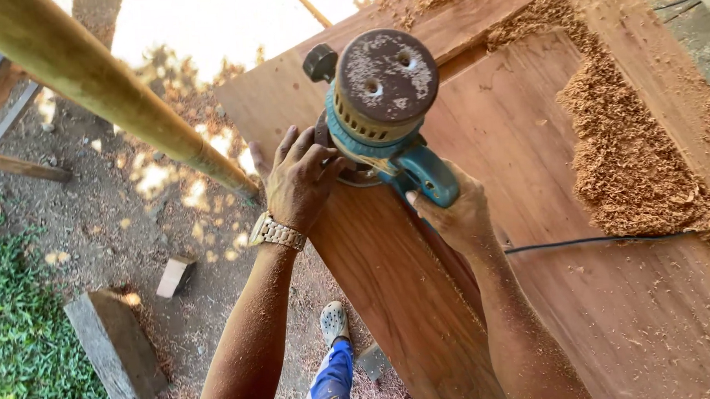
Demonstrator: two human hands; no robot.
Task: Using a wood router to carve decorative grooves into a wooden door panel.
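A blue power router (pixel 383 104) with a dusty round top stands on the edge of a large reddish wooden door panel (pixel 594 293). My left hand (pixel 299 182), with a metal wristwatch (pixel 276 231) on the wrist, grips the tool's left side. My right hand (pixel 454 212) is wrapped around the blue handle on its right side. A black knob (pixel 319 62) sticks out at the tool's upper left. Both forearms are dusted with sawdust.
A thick band of wood shavings (pixel 620 127) lies along the panel's recess. A black power cord (pixel 600 240) runs across the panel to the right. A bamboo pole (pixel 107 90) crosses at upper left. Below are dirt ground, wood blocks (pixel 116 349), grass (pixel 21 329) and my shoe (pixel 333 322).
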